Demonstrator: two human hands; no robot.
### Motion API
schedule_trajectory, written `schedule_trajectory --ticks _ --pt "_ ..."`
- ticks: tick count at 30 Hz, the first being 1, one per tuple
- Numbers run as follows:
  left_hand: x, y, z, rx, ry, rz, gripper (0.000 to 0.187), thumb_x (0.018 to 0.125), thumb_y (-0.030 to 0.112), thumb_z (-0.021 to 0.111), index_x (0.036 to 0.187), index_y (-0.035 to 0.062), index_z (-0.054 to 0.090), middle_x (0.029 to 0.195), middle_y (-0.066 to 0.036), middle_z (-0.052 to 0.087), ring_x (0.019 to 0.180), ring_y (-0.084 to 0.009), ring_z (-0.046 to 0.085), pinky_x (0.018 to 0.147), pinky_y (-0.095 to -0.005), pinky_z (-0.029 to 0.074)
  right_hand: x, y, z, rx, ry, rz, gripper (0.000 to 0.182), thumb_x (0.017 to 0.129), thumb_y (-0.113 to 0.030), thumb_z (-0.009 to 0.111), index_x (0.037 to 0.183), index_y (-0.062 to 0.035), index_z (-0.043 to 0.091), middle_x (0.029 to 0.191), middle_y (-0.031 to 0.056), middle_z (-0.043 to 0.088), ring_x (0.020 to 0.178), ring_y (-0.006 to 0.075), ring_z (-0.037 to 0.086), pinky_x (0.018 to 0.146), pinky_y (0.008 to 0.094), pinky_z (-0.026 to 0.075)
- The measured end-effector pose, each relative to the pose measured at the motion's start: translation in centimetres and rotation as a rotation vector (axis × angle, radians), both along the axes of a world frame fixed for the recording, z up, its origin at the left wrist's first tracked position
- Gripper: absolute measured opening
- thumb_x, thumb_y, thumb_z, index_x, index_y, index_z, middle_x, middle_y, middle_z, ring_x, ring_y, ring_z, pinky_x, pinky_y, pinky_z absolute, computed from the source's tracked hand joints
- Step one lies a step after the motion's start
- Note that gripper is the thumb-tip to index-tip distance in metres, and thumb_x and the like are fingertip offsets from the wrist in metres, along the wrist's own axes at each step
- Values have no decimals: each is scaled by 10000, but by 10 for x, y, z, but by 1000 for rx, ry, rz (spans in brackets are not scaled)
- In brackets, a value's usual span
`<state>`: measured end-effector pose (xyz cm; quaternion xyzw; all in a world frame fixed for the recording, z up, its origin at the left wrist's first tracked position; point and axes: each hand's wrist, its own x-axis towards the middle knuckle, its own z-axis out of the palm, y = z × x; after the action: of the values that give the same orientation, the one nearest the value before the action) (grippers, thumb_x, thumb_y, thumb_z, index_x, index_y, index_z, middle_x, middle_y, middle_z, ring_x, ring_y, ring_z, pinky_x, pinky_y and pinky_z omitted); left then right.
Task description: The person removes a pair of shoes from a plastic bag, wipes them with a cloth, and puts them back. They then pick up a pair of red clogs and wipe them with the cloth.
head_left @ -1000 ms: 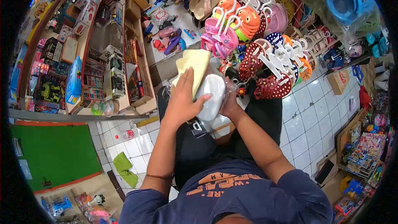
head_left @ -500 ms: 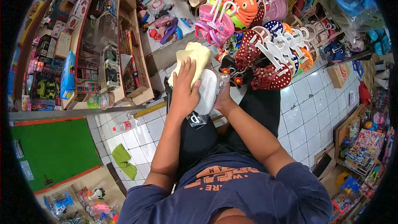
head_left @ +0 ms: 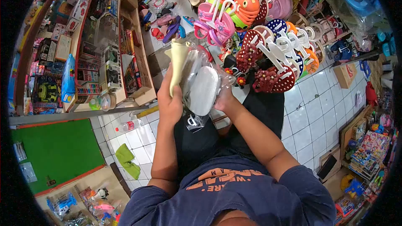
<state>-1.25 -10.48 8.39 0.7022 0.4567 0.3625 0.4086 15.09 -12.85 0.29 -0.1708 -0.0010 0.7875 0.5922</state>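
Observation:
In front of my lap, my right hand [head_left: 225, 97] grips the right side of a pair of sandals [head_left: 204, 92] in clear plastic. Their pale, textured soles face up, and a small white hanger hook sticks out at the bottom. A pale yellow cloth [head_left: 179, 60] is in my left hand [head_left: 170, 105], bunched upright between thumb and fingers along the left side of the package. Most of my right fingers are hidden behind the plastic.
Children's sandals on white hangers [head_left: 272, 54] crowd the space just beyond my right hand. To the left stands a wooden shelf case [head_left: 140, 54] of toys. A bottle [head_left: 128, 125] and a green cloth [head_left: 127, 161] lie on the tiled floor [head_left: 310, 113].
My left hand has moved left and down off the top of the sandals. The yellow cloth, spread over them before, is now bunched upright at their left, and more of the soles shows.

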Motion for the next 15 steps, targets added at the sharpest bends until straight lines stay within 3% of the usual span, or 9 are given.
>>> schedule_trajectory --ticks 2,3,5,6,11,13,14,15 --pt "10 -4 16 294 165 -149 567 994 323 495 1458 9 408 1513 -233 377 1433 -363 323 1180 -476 173 -3 0 -6 -42 -7 22 556 995 -524 375 1373 -137 504 1266 90 624 1107 254 635 976 431 505" --pt "16 -10 19 267 234 -198 584 911 184 577 1463 68 425 1534 -207 352 1441 -380 297 1180 -529 157 -8 -3 -7 -132 34 20 593 992 -558 351 1391 -139 485 1300 87 603 1153 254 610 1000 433 488" --pt "31 -21 23 323 528 -298 681 814 42 610 1466 117 429 1548 -166 343 1444 -371 291 1177 -554 166 -11 -7 -5 -220 123 7 682 980 -634 297 1433 -143 434 1391 80 542 1268 261 530 1065 432 432" --pt "36 -27 22 298 541 -281 745 774 -41 607 1470 153 426 1555 -135 338 1445 -360 288 1176 -557 182 -10 -7 -2 -212 108 -21 675 982 -627 302 1430 -141 440 1391 86 541 1271 265 527 1071 433 427" --pt "19 -47 6 232 606 -342 761 764 -54 618 1470 159 426 1556 -138 332 1442 -352 296 1167 -562 206 -5 -2 -22 -115 -14 -121 655 982 -608 324 1411 -135 465 1381 107 544 1272 280 524 1075 438 421" --pt "5 -57 3 155 582 -368 762 763 -78 601 1469 148 427 1557 -132 331 1439 -349 300 1163 -549 238 -1 -2 -26 -387 186 -66 624 994 -568 323 1414 -129 469 1395 117 533 1276 290 519 1085 445 410" --pt "-1 -59 5 128 568 -367 683 800 -91 572 1442 114 464 1526 -151 388 1423 -332 350 1164 -493 263 -1 8 -20 -431 56 -38 683 976 -608 302 1431 -123 456 1427 128 509 1296 305 502 1101 454 390" --pt "-11 -60 5 132 568 -365 683 800 -91 572 1442 114 464 1526 -151 388 1423 -332 350 1164 -493 263 -2 10 -23 -427 55 -37 683 976 -608 302 1431 -123 456 1427 128 509 1296 305 502 1101 454 390"
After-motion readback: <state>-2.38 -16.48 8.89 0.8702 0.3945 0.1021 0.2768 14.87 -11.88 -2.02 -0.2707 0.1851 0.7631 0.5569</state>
